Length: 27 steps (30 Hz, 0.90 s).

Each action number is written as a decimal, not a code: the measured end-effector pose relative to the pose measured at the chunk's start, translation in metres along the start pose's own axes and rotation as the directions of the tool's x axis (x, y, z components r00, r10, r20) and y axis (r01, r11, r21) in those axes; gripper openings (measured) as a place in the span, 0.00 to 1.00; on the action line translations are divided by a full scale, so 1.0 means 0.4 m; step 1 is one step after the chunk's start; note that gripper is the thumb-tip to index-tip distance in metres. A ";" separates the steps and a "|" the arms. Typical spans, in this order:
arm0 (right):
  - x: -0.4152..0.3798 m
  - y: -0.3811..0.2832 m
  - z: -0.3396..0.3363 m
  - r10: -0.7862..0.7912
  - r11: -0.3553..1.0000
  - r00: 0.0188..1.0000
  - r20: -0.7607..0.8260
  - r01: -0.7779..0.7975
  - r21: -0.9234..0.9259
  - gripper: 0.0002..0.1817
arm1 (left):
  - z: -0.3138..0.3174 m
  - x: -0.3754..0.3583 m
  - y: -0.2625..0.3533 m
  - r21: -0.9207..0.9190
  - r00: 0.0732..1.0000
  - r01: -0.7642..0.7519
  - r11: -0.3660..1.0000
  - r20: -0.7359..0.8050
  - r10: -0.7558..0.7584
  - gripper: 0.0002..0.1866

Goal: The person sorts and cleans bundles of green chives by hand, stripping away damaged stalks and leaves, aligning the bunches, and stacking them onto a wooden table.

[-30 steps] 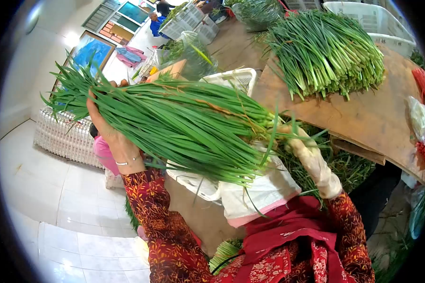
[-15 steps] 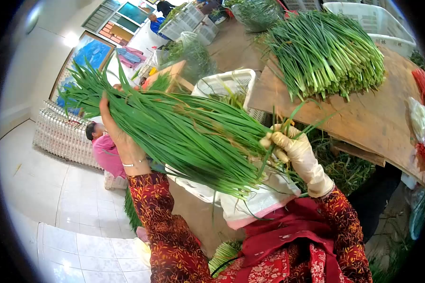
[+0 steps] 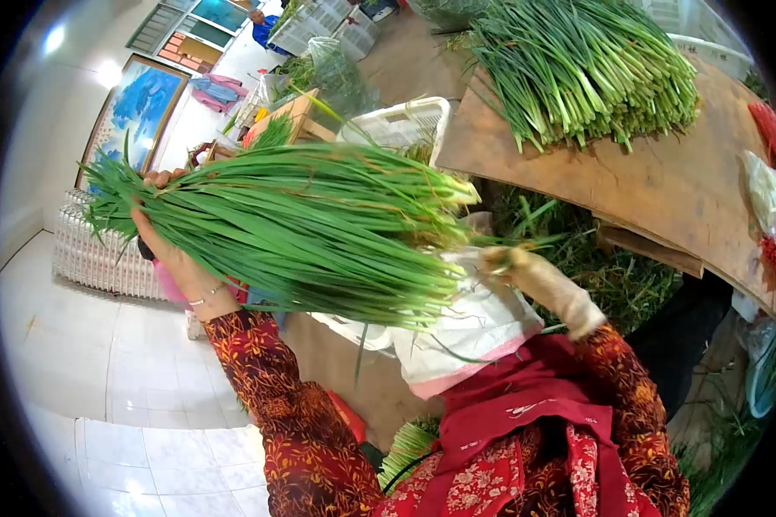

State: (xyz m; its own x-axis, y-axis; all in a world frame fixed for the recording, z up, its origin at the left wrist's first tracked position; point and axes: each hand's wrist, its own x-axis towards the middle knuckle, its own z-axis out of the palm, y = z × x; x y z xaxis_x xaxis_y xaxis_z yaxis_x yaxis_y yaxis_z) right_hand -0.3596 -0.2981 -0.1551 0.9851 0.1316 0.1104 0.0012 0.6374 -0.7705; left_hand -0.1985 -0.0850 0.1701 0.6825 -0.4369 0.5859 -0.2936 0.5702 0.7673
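Note:
A large bunch of long green stalks (image 3: 293,228) stretches across the middle of the view, pale ends to the right. My bare left hand (image 3: 168,233) grips it near the leafy tips, fingers wrapped round the far side. Just right of the pale ends is my gloved right hand (image 3: 526,271), blurred, its fingers curled and apart from the bunch. Some thin strands show at its fingertips, but what it holds is unclear. A white cloth (image 3: 470,336) lies over my lap beneath the stalk ends.
A big pile of green stalks (image 3: 586,73) rests on a wooden board (image 3: 638,185) at the upper right. Behind the bunch stands a white basket (image 3: 397,125). Loose greens (image 3: 612,284) lie below the board. A person in blue (image 3: 265,30) is at the back.
My right hand has come off the stalk ends and moved slightly down. My left hand and the bunch have shifted left. The view has tilted a little.

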 end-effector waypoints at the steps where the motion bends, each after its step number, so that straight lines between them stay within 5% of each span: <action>1: 0.042 -0.009 0.030 0.021 0.999 0.999 0.027 -0.022 0.023 0.29 | -0.017 0.010 0.008 -0.030 0.999 0.052 0.998 0.001 -0.052 0.07; 4: 0.116 -0.033 0.086 -0.086 0.825 0.994 -0.071 0.111 0.554 0.21 | 0.009 0.005 0.023 0.006 0.996 0.061 0.998 0.068 -0.062 0.06; 8: 0.081 -0.071 0.074 -0.265 0.667 0.959 0.098 0.109 0.737 0.19 | -0.020 0.020 0.038 -0.248 0.977 0.139 0.959 0.191 -0.093 0.08; 9: 0.079 -0.064 0.058 -0.217 0.751 0.975 0.039 0.142 0.645 0.21 | 0.020 0.000 0.024 -0.121 0.986 0.110 0.987 0.136 -0.093 0.08; 11: 0.051 -0.057 0.033 -0.117 0.842 0.993 -0.021 0.110 0.528 0.23 | -0.034 0.025 0.012 -0.200 0.986 0.076 0.977 0.160 -0.044 0.08; 14: 0.013 -0.096 0.085 -0.172 0.667 0.972 0.162 -0.006 0.745 0.21 | -0.023 0.017 -0.033 -0.358 0.977 0.138 0.924 0.203 -0.067 0.09; 16: 0.022 -0.078 0.049 -0.164 0.714 0.961 0.221 -0.039 0.700 0.22 | -0.029 0.030 -0.056 -0.504 0.933 0.255 0.825 0.353 -0.073 0.09; 21: -0.017 -0.107 0.067 -0.229 0.947 0.973 0.014 0.219 0.234 0.23 | -0.015 -0.002 -0.072 -0.344 0.953 0.179 0.922 0.295 -0.075 0.06; 22: -0.017 -0.113 0.067 -0.147 0.889 0.989 0.029 0.120 0.441 0.23 | -0.037 0.007 -0.072 -0.347 0.953 0.175 0.921 0.295 -0.070 0.06; 23: -0.021 -0.119 0.073 -0.149 0.892 0.987 0.056 0.110 0.438 0.23 | -0.078 0.021 -0.067 -0.387 0.948 0.153 0.909 0.317 -0.024 0.06; 24: -0.029 -0.128 0.074 -0.331 0.939 0.936 0.118 0.314 0.142 0.22 | -0.058 0.027 -0.067 -0.426 0.942 0.133 0.895 0.336 0.020 0.07; 25: -0.036 -0.137 0.075 -0.501 0.840 0.848 0.176 0.525 -0.136 0.21 | -0.041 0.015 -0.073 -0.381 0.941 0.156 0.911 0.339 -0.019 0.07; 27: -0.064 -0.153 0.090 -0.273 0.962 0.953 0.131 0.267 0.061 0.21 | -0.043 0.031 -0.085 -0.387 0.870 0.279 0.879 0.489 -0.060 0.07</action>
State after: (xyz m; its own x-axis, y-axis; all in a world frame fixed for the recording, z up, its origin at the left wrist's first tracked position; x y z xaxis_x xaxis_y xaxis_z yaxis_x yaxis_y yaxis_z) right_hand -0.3910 -0.3133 -0.0882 0.9159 0.0511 0.3982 0.2540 0.6943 -0.6733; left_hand -0.1685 -0.0980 0.1468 0.2839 -0.7551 0.5910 0.1914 0.6486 0.7367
